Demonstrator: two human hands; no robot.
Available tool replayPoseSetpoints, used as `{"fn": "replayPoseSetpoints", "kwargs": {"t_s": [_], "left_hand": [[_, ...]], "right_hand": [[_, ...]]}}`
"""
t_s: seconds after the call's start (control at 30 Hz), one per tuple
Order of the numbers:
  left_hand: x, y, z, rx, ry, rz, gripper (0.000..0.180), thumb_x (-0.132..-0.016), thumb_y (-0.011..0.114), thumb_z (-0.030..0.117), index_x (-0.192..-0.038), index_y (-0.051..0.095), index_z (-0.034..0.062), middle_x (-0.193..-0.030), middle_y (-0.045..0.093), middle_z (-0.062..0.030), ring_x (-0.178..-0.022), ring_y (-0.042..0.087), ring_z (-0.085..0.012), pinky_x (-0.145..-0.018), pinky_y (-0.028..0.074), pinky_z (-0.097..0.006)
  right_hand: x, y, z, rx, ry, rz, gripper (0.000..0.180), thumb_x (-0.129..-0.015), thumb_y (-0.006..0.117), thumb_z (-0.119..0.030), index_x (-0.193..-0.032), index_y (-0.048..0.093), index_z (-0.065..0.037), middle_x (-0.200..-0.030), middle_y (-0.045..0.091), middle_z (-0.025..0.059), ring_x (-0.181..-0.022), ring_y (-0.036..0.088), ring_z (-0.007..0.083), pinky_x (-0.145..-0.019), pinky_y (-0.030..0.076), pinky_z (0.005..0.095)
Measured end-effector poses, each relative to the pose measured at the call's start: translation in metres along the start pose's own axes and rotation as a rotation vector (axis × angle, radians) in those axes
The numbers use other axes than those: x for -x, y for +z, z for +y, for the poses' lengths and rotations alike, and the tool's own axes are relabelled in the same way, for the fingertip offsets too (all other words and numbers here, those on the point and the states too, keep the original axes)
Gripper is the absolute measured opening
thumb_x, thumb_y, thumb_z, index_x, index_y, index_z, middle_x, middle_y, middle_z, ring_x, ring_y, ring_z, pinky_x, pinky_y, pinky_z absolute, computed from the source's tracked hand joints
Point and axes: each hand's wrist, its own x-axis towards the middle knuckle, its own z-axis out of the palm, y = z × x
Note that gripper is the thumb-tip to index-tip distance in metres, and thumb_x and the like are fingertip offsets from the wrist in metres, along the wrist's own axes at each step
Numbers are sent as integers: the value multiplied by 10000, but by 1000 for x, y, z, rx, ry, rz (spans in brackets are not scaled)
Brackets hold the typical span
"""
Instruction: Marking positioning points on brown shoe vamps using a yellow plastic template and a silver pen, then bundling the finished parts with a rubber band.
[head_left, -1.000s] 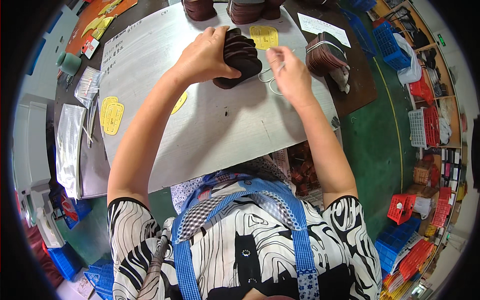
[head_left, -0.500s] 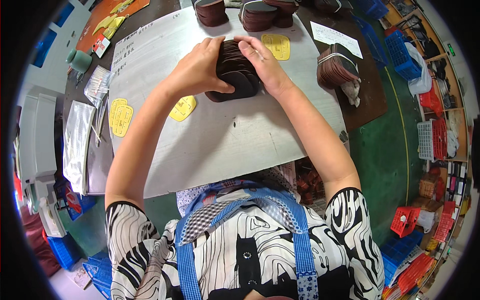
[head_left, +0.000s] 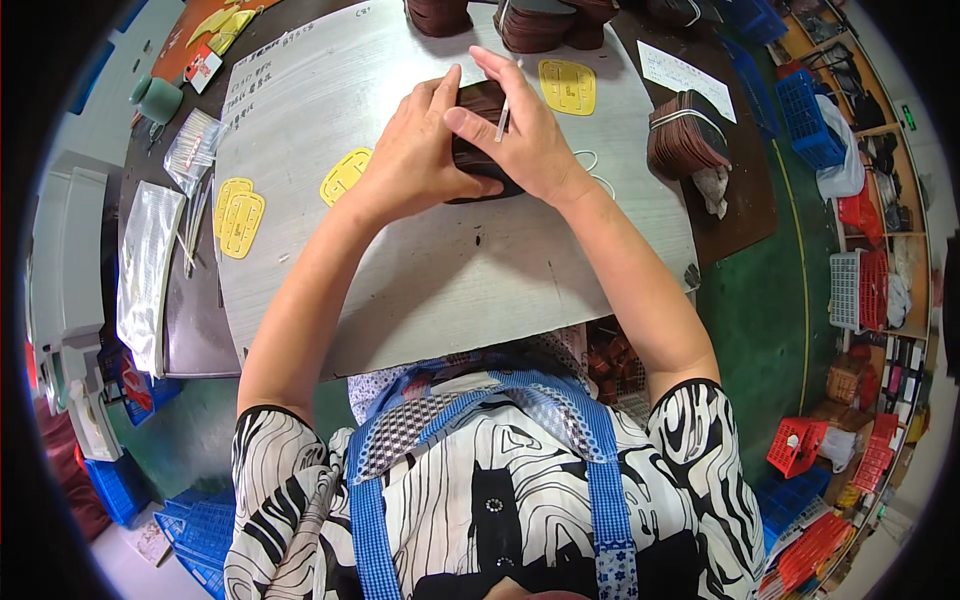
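Between my two hands stands a stack of dark brown, flat, rounded pieces (head_left: 476, 153), on the pale board. My left hand (head_left: 422, 155) wraps its left side, with the thumb along the near edge. Against the right side presses my right hand (head_left: 535, 145), its thumb across the stack and its fingers reaching toward the far end. A thin whitish strip (head_left: 502, 122) shows by the right thumb; what it is, I cannot tell. Loops of white cord (head_left: 597, 172) stick out beside the right wrist. Much of the stack is hidden by the hands.
Yellow templates lie on the board (head_left: 470, 290): one at the right (head_left: 567, 88), one by my left wrist (head_left: 343, 176), others at the left edge (head_left: 242, 224). Banded brown stacks (head_left: 690, 135) stand right and at the back. A written sheet (head_left: 685, 78) and a green jar (head_left: 157, 99) lie farther out.
Both hands have closed in over the stack and cover more of it. White cord loops now show by the right wrist. The whole view has shifted slightly.
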Motion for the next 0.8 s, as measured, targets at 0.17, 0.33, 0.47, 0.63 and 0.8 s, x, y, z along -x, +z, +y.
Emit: {"fn": "replayPoseSetpoints", "kwargs": {"t_s": [0.17,0.33,0.47,0.63,0.8], "left_hand": [[4,3,-4,112,-28,7,1241,-597,956,262,-1584,249,7,-1419,448,-237,-1323,475,-400,-1121,428,-448],[9,-2,11,146,-17,25,1200,-573,955,261,-1554,310,11,-1324,498,-252,-1197,576,-421,-1012,510,-456],[11,-14,21,156,43,73,1192,-579,953,244,-1555,306,17,-1348,483,-246,-1246,535,-413,-1041,491,-452],[22,7,3,174,51,105,1228,-599,951,244,-1575,245,5,-1383,457,-256,-1274,508,-424,-1071,471,-457],[19,11,7,206,-23,83,1185,-622,940,240,-1567,264,8,-1363,467,-251,-1256,526,-420,-1053,485,-457]], "right_hand": [[7,-13,13,-147,94,-36,626,-956,682,-299,-1461,447,-12,-1328,599,170,-1244,564,231,-1084,435,339],[20,5,-1,-245,40,93,639,-992,681,-341,-1468,414,-9,-1323,576,137,-1226,554,219,-1087,421,338],[21,-5,-20,-323,112,47,649,-994,674,-431,-1446,440,-29,-1299,550,126,-1215,509,171,-1075,405,301],[21,-2,-10,-469,211,-16,714,-1010,601,-526,-1484,409,-28,-1423,509,139,-1310,484,190,-1123,375,325],[27,-4,-7,-302,122,-95,827,-979,608,-594,-1522,354,-23,-1489,480,125,-1372,453,199,-1175,339,344]]}}
